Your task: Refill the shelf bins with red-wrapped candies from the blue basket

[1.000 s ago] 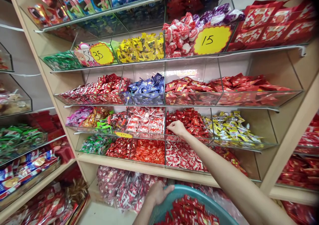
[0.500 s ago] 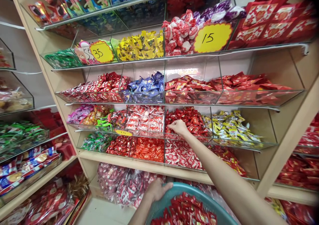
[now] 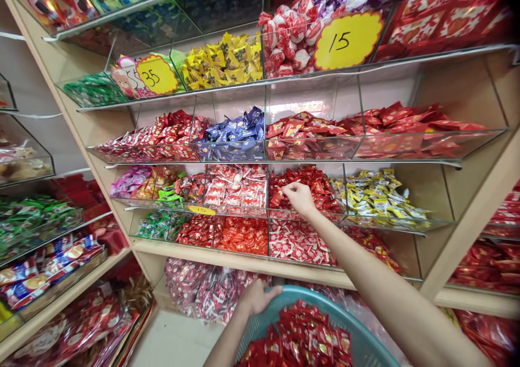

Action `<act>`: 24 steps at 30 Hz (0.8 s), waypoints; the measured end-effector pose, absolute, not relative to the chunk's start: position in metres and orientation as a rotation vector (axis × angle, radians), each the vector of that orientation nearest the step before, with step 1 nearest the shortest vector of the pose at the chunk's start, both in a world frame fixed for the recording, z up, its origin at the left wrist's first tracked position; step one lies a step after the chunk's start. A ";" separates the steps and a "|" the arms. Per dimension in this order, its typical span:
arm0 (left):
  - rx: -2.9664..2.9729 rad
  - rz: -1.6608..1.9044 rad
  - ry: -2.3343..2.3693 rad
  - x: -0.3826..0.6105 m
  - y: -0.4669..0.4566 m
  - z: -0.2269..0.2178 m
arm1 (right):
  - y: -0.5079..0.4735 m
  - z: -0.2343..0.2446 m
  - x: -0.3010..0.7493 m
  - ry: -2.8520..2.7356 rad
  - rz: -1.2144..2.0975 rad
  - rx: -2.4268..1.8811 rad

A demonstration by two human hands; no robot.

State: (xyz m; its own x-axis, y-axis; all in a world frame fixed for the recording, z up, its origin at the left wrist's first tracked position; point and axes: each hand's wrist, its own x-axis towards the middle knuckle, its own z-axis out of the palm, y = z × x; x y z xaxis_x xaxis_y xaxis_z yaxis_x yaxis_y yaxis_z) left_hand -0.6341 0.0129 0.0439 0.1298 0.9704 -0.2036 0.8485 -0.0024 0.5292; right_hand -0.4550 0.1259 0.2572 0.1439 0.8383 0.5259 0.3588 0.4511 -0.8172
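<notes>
My right hand [image 3: 299, 198] is at a compartment of red-wrapped candies [image 3: 314, 178] on the second shelf from the bottom. Its thumb and fingers pinch a small red-wrapped candy [image 3: 277, 199] above the compartment's clear front. Low in the view, my left hand [image 3: 257, 296] grips the rim of a teal plastic basket [image 3: 325, 297], thumb lying along the edge. Inside the basket is a heap of red-wrapped candies [image 3: 303, 334]. The basket's lower part is out of view.
Clear dividers split the wooden shelves; yellow-wrapped candies [image 3: 382, 196] lie to the right and red-and-white packets [image 3: 235, 187] to the left. A yellow price sign [image 3: 348, 40] hangs higher up. Bulging clear bags of candy [image 3: 203, 288] stand beneath the lowest shelf.
My right hand has lifted slightly and turned, and a red candy now shows at its fingertips. My left hand still grips the basket. The view has shifted a little.
</notes>
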 end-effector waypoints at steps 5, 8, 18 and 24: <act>1.904 0.291 1.748 -0.634 0.012 0.045 | 0.067 0.243 -0.438 -1.490 0.548 -0.964; 1.932 0.279 1.730 -0.632 0.010 0.049 | 0.028 0.202 -0.431 -1.807 0.781 -0.965; 1.977 0.306 1.738 -0.631 0.007 0.047 | -0.018 0.077 -0.436 -2.261 1.022 -1.186; 1.965 0.324 1.746 -0.631 0.006 0.049 | -0.019 0.097 -0.443 -2.433 0.793 -1.241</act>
